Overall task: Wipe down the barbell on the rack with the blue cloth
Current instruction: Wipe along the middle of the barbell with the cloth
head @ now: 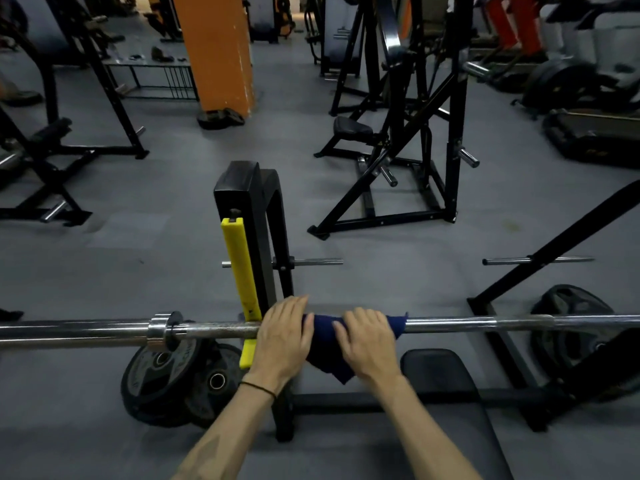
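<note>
Spanning the head view from edge to edge, the barbell (pixel 485 322) lies horizontal on the rack (pixel 249 202), its chrome shaft seated at the yellow guard strip (pixel 240 268) of the black upright. A collar (pixel 166 329) sits on the shaft left of that upright.

The blue cloth (pixel 325 341) is draped over the shaft just right of the upright; one end hangs below the bar between the two hands, the other end shows past the right hand along the shaft.

The left hand (pixel 284 337) rests on top of the bar, just beside the yellow strip, fingers curled forward over the shaft and over the left edge of the cloth. A thin black band (pixel 258 388) circles the left wrist.

The right hand (pixel 367 344) lies on the cloth, fingers bent over the cloth and bar, clamping the fabric against the shaft. The two hands are close together, with a strip of cloth visible between them.

Below the bar:
- Two black weight plates (pixel 173 379) lean by the base of the upright, left of the left forearm.
- A black padded bench (pixel 440 372) sits under the right forearm.
- One more weight plate (pixel 571 327) stands at the right, behind the bar.

Grey matting (pixel 156 237) covers the floor. Further black frames and an orange pillar (pixel 218 53) stand behind.
</note>
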A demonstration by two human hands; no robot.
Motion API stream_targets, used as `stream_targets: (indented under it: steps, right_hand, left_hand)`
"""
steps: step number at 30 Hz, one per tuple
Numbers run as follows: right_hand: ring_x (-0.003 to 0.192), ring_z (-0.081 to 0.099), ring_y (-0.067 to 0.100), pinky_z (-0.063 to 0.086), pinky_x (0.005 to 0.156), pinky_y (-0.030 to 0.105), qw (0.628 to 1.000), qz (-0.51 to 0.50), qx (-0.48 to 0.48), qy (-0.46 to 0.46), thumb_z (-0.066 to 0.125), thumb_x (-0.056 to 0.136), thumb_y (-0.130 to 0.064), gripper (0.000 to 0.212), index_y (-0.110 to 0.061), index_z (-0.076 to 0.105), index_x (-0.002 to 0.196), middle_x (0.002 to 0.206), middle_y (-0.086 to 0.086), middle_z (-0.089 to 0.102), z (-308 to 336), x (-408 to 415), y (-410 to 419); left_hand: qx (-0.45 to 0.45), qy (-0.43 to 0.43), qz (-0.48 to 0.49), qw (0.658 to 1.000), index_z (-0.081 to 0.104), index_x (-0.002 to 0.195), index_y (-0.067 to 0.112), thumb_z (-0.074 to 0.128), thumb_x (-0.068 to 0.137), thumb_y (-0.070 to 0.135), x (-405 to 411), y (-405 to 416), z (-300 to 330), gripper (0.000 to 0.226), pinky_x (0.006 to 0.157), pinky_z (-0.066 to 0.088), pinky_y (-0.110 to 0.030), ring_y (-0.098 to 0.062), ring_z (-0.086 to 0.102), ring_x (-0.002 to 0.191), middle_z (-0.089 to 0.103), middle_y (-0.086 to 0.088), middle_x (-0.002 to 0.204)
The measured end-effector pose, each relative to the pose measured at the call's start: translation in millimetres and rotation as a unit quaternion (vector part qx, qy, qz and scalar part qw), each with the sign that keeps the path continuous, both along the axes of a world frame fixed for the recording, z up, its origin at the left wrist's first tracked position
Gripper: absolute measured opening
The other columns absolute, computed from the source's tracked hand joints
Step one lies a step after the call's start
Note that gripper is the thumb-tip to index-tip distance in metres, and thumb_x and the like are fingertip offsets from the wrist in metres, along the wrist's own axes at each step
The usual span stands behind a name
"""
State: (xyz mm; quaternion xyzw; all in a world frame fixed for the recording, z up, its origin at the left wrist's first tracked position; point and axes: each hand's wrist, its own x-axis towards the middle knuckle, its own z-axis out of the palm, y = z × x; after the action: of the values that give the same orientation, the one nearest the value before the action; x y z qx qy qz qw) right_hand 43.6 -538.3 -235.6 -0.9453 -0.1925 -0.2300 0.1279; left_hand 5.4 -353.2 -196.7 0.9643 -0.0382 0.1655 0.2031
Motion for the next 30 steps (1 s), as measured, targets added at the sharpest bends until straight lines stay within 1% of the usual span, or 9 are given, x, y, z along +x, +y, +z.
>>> stream_targets:
  steps: [5, 8, 13, 18, 21, 23, 25, 28, 30]
  right_hand:
    - [0.066, 0.050, 0.033, 0.041, 0.073, 0.047, 0.992, -0.118, 0.027, -0.033, 0.041, 0.103, -0.036, 0.040, -0.014, 0.053, 0.071, 0.069, 0.008, 0.053, 4, 20, -117]
    - [0.063, 0.051, 0.030, 0.039, 0.071, 0.044, 0.979, -0.193, 0.047, -0.041, 0.042, 0.101, -0.032, 0.044, -0.011, 0.059, 0.067, 0.065, 0.012, 0.058, 9, 18, -88]
    - [0.071, 0.053, 0.024, 0.045, 0.074, 0.041, 0.997, -0.068, 0.036, 0.019, 0.043, 0.103, -0.044, 0.039, -0.020, 0.061, 0.078, 0.075, 0.003, 0.060, 11, -10, 35]
    - [0.065, 0.049, 0.023, 0.042, 0.067, 0.039, 1.000, 0.011, 0.021, -0.017, 0.031, 0.108, -0.045, 0.047, -0.020, 0.055, 0.076, 0.071, 0.000, 0.055, 7, 13, -39]
    - [0.064, 0.049, 0.030, 0.036, 0.069, 0.042, 0.997, -0.049, 0.008, -0.059, 0.031, 0.109, -0.036, 0.048, -0.017, 0.053, 0.071, 0.067, 0.004, 0.051, 1, 30, -118]
    - [0.063, 0.049, 0.032, 0.036, 0.069, 0.045, 0.995, -0.082, 0.004, -0.061, 0.032, 0.109, -0.033, 0.048, -0.016, 0.053, 0.069, 0.066, 0.006, 0.051, 1, 31, -147]
    - [0.063, 0.049, 0.032, 0.036, 0.069, 0.046, 0.990, -0.134, 0.030, -0.040, 0.037, 0.105, -0.027, 0.043, -0.015, 0.055, 0.068, 0.066, 0.009, 0.052, 1, 26, -128]
    - [0.064, 0.046, 0.026, 0.038, 0.069, 0.042, 0.991, -0.107, 0.077, -0.011, 0.041, 0.097, -0.023, 0.030, -0.019, 0.054, 0.070, 0.068, 0.005, 0.053, 2, 7, -33]
    - [0.069, 0.051, 0.022, 0.045, 0.074, 0.041, 0.997, -0.040, 0.066, 0.025, 0.041, 0.100, -0.030, 0.029, -0.023, 0.059, 0.078, 0.075, 0.000, 0.058, 7, -10, 27]
  left_hand:
    - [0.067, 0.010, 0.049, 0.996, 0.071, 0.104, 0.010, 0.042, 0.102, 0.038, 3, -3, -8, 0.040, 0.085, 0.053, -0.043, -0.026, 0.065, 0.085, 0.071, -0.006, 0.092]
    - [0.131, -0.004, 0.067, 0.989, 0.060, 0.075, 0.018, 0.041, 0.103, 0.033, 8, -8, -9, 0.037, 0.063, 0.041, -0.042, -0.028, 0.055, 0.065, 0.058, -0.004, 0.069]
    - [0.199, -0.008, 0.059, 0.978, 0.058, 0.062, 0.021, 0.033, 0.103, 0.027, 25, -4, -18, 0.049, 0.045, 0.039, -0.034, -0.028, 0.055, 0.043, 0.057, -0.004, 0.052]
    - [0.264, 0.069, -0.008, 0.962, 0.073, 0.069, 0.010, 0.026, 0.097, 0.016, 32, 2, -17, 0.055, 0.040, 0.036, -0.027, -0.026, 0.053, 0.035, 0.056, -0.007, 0.046]
    - [0.316, 0.213, -0.067, 0.922, 0.071, 0.092, 0.008, 0.031, 0.093, 0.021, 46, 1, 11, 0.041, 0.050, 0.047, -0.033, -0.032, 0.064, 0.059, 0.065, -0.013, 0.072]
    - [0.228, 0.283, -0.077, 0.928, 0.060, 0.107, 0.014, 0.033, 0.097, 0.033, 63, 3, 23, 0.035, 0.072, 0.043, -0.035, -0.033, 0.063, 0.097, 0.063, -0.014, 0.109]
    - [0.207, 0.399, -0.070, 0.890, 0.057, 0.112, 0.016, 0.033, 0.094, 0.041, 78, 3, 26, 0.039, 0.079, 0.040, -0.036, -0.031, 0.058, 0.109, 0.059, -0.012, 0.123]
    - [0.290, 0.285, -0.074, 0.911, 0.061, 0.105, 0.012, 0.050, 0.098, 0.026, 63, -5, 25, 0.019, 0.073, 0.050, -0.038, -0.032, 0.065, 0.095, 0.064, -0.012, 0.106]
    - [0.292, 0.223, -0.025, 0.930, 0.067, 0.078, 0.012, 0.069, 0.086, 0.019, 48, -6, 18, 0.010, 0.046, 0.053, -0.033, -0.030, 0.065, 0.056, 0.064, -0.010, 0.066]
